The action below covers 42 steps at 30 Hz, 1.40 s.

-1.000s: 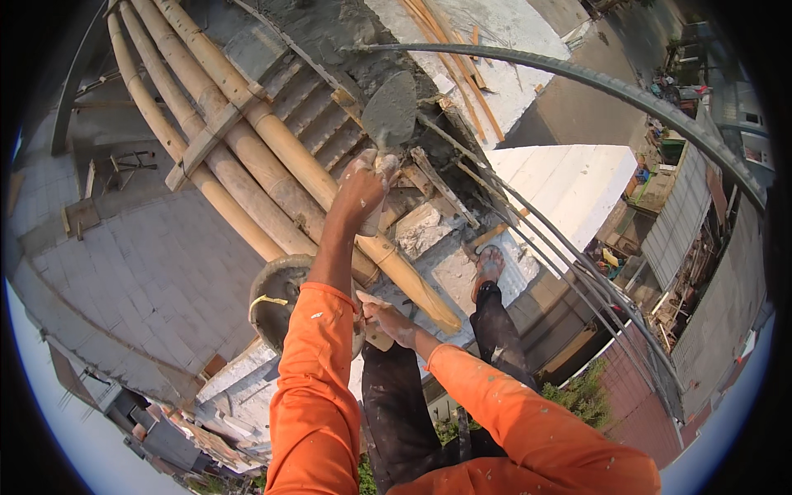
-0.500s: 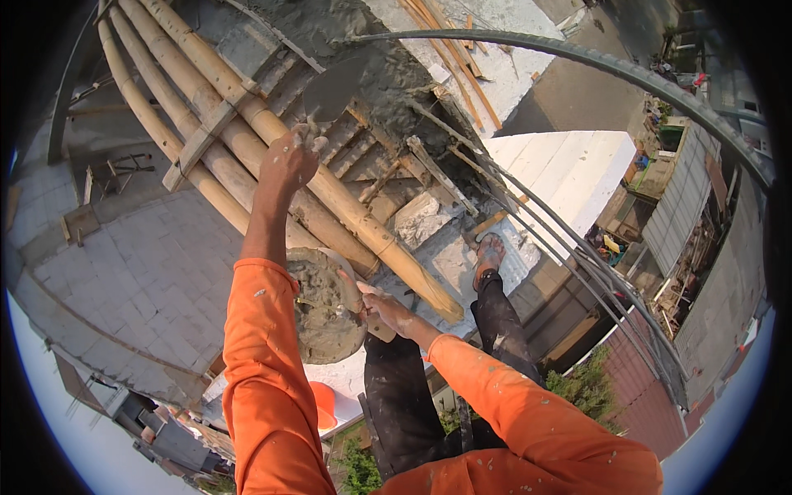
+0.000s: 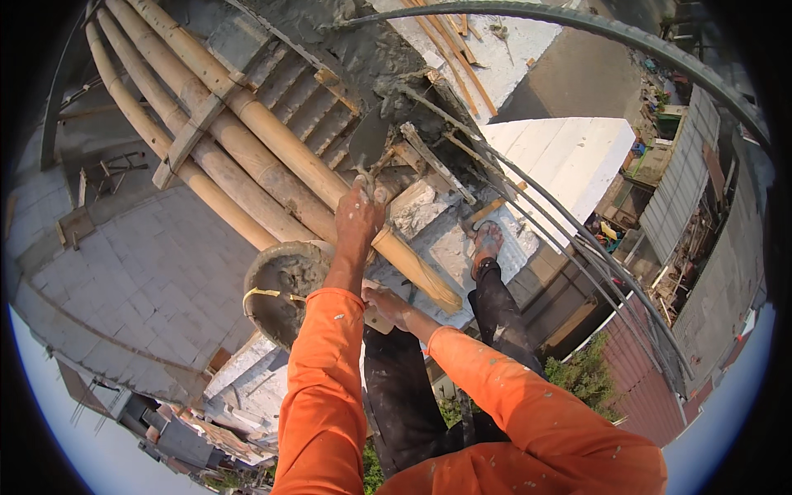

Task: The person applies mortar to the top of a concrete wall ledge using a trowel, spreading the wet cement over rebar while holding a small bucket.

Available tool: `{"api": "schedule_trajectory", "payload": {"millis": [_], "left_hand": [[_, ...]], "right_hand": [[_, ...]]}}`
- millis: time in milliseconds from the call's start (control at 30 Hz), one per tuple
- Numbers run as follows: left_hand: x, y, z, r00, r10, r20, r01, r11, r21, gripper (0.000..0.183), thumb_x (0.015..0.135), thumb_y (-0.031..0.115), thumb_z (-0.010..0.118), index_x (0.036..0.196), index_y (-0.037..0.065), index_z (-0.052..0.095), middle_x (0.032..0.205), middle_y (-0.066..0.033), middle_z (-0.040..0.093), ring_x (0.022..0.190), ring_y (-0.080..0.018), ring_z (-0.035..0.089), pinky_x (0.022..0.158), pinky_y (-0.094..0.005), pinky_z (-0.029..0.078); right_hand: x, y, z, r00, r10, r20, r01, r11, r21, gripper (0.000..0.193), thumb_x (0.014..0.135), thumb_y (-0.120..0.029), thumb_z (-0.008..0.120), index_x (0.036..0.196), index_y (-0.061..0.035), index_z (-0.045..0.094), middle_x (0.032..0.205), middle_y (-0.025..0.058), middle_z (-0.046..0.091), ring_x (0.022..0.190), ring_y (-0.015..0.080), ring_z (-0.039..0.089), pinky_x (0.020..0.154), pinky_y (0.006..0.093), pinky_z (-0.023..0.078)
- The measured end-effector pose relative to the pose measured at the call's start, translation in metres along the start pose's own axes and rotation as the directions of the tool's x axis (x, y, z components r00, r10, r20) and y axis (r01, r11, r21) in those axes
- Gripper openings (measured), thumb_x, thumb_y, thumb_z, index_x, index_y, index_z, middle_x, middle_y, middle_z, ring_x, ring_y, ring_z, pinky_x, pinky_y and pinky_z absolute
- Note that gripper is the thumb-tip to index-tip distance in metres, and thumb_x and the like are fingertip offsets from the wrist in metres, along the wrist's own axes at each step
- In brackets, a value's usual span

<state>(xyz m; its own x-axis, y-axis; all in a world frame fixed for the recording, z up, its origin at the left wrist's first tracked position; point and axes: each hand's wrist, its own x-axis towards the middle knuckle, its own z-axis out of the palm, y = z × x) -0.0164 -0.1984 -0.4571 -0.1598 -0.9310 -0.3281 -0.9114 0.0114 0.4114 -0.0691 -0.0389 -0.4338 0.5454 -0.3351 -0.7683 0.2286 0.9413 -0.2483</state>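
Observation:
My left hand (image 3: 360,210) is closed around the handle of a trowel (image 3: 370,139). Its grey, mortar-coated blade points away from me, over the wooden stair forms beside the bamboo poles. Below and left of that hand, a round bucket (image 3: 262,307) shows wet mortar (image 3: 299,268) inside and a yellow strap across its mouth; my left forearm covers its right side. Closer to my body, my right hand (image 3: 392,307) has its fingers curled against a pale flat piece (image 3: 376,320), mostly hidden, whose kind I cannot make out.
Thick bamboo poles (image 3: 272,169) tied by a crosspiece (image 3: 194,140) run diagonally past my hands. Bent steel bars (image 3: 577,243) curve along the right, near a white block slab (image 3: 569,169). My bare foot (image 3: 487,241) stands on a ledge, with a drop to roofs and plants beyond.
My left hand and the trowel have moved right and nearer to me. The mortar bucket now appears farther left and shows more of its inner wall. My right hand has barely moved.

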Motion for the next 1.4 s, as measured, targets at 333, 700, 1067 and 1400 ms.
{"api": "schedule_trajectory", "payload": {"millis": [333,700,1067,1400], "left_hand": [[0.024,0.013,-0.056,0.942,0.293,-0.165,-0.270,0.951,0.148,0.029,0.073,0.010,0.056,0.099,0.001,0.064,0.076,-0.0171,0.062,0.075,-0.0342,0.062,0.066,-0.0430,0.050],[0.096,0.066,-0.165,0.953,0.283,-0.106,-0.178,0.811,0.557,0.031,0.078,0.011,0.051,0.104,0.016,0.069,0.099,-0.0095,0.066,0.092,-0.0308,0.063,0.080,-0.0405,0.050],[0.084,0.064,-0.135,0.927,0.333,-0.172,-0.227,0.864,0.449,0.017,0.079,0.015,0.054,0.089,0.009,0.066,0.082,-0.0138,0.063,0.086,-0.0334,0.063,0.072,-0.0433,0.050],[-0.208,-0.035,-0.254,0.956,-0.267,0.125,0.282,0.951,-0.128,0.055,0.081,0.039,0.066,0.116,-0.002,0.057,0.094,-0.0139,0.061,0.083,-0.0248,0.058,0.077,-0.0384,0.047]], "right_hand": [[0.013,0.017,-0.005,0.991,-0.131,-0.033,0.130,0.991,-0.044,0.061,0.092,-0.030,0.044,0.142,0.0027,0.031,0.119,0.0081,0.055,0.098,0.0122,0.052,0.087,0.0246,0.040],[0.010,0.017,-0.009,0.982,-0.184,0.045,0.185,0.983,-0.008,0.056,0.094,-0.025,0.041,0.143,0.0000,0.031,0.134,0.0082,0.047,0.114,0.0151,0.047,0.097,0.0264,0.037],[0.018,0.028,-0.002,0.969,-0.243,0.044,0.244,0.969,-0.025,0.057,0.093,-0.026,0.042,0.140,0.0060,0.032,0.143,0.0149,0.040,0.126,0.0197,0.044,0.104,0.0266,0.032],[0.017,-0.010,0.000,0.977,-0.214,0.021,0.212,0.944,-0.253,0.069,0.092,-0.052,0.039,0.147,-0.0132,0.026,0.147,0.0112,0.033,0.132,0.0321,0.033,0.104,0.0484,0.029]]}}
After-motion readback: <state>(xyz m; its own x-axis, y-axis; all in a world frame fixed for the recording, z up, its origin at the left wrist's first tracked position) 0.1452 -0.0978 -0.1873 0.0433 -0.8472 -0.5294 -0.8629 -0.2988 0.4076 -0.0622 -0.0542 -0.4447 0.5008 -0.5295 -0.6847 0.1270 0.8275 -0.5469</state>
